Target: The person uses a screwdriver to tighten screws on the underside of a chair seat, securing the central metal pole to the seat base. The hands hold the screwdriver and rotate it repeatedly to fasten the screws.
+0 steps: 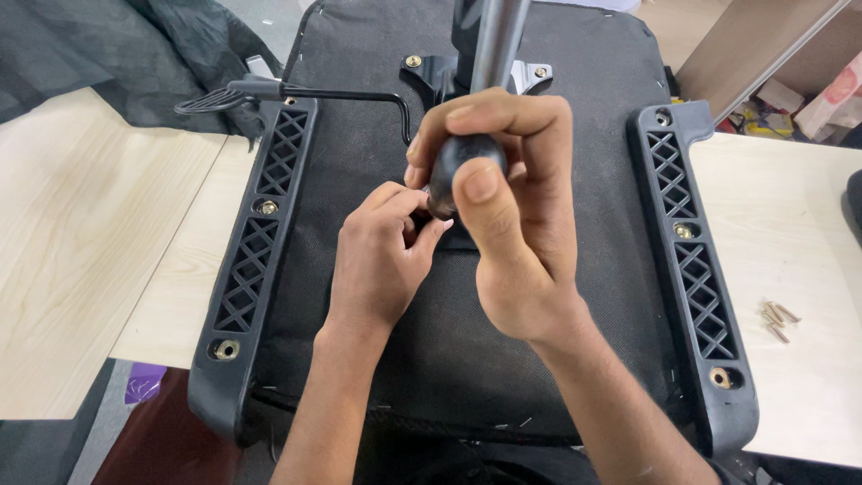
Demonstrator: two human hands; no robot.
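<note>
While gripped in the right hand (512,207), screwdriver handle (462,171) upright, butt toward camera.

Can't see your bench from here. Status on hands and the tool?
Right hand gripping black tool handle. Left hand pinching at its tip on the chair base. Loose screws lie aside, nothing blocking.
</note>
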